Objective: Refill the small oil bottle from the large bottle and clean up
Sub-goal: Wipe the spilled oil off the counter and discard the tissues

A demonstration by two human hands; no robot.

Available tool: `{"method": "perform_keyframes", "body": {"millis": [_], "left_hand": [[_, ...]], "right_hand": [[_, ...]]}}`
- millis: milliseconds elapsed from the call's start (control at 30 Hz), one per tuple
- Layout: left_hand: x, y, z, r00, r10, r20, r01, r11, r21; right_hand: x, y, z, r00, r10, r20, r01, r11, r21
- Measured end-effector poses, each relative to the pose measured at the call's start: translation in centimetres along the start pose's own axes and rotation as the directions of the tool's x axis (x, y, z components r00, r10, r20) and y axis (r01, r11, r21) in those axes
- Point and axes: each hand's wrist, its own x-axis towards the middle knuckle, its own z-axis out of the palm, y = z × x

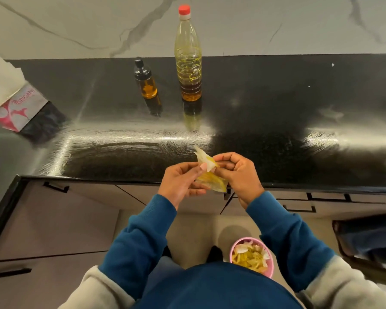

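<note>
Oil-yellowed tissue (211, 175), centre frame: limp, greasy and easily torn, pinched between your left hand (180, 182) and right hand (237, 175), fingers curled on it. Grip it bunched. Small oil bottle (146, 82) and large bottle (188, 56) stand capped on the surface (276, 103), upper centre.
</note>
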Motion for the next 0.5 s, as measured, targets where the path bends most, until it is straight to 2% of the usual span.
{"method": "perform_keyframes", "body": {"millis": [267, 333, 400, 467, 500], "left_hand": [[-0.8, -0.2, -0.5, 0.988, 0.152, 0.013, -0.152, 0.984, 0.092], [-0.8, -0.3, -0.7, 0.984, 0.175, -0.016, -0.173, 0.982, 0.082], [-0.7, -0.5, -0.9, 0.984, 0.169, -0.049, -0.166, 0.984, 0.068], [-0.4, -0.7, -1.1, 0.983, 0.172, -0.067, -0.165, 0.982, 0.095], [-0.3, -0.7, -1.2, 0.980, 0.187, -0.066, -0.176, 0.974, 0.144]], "right_hand": [[-1.3, 0.5, 1.0, 0.997, 0.075, 0.001, -0.075, 0.997, -0.029], [-1.2, 0.3, 1.3, 0.994, 0.110, -0.016, -0.110, 0.993, 0.040], [-1.2, 0.1, 1.3, 0.982, 0.188, -0.019, -0.180, 0.963, 0.202], [-1.2, 0.0, 1.2, 0.962, 0.270, 0.031, -0.266, 0.907, 0.327], [-1.2, 0.1, 1.0, 0.954, 0.294, 0.056, -0.296, 0.896, 0.331]]}}
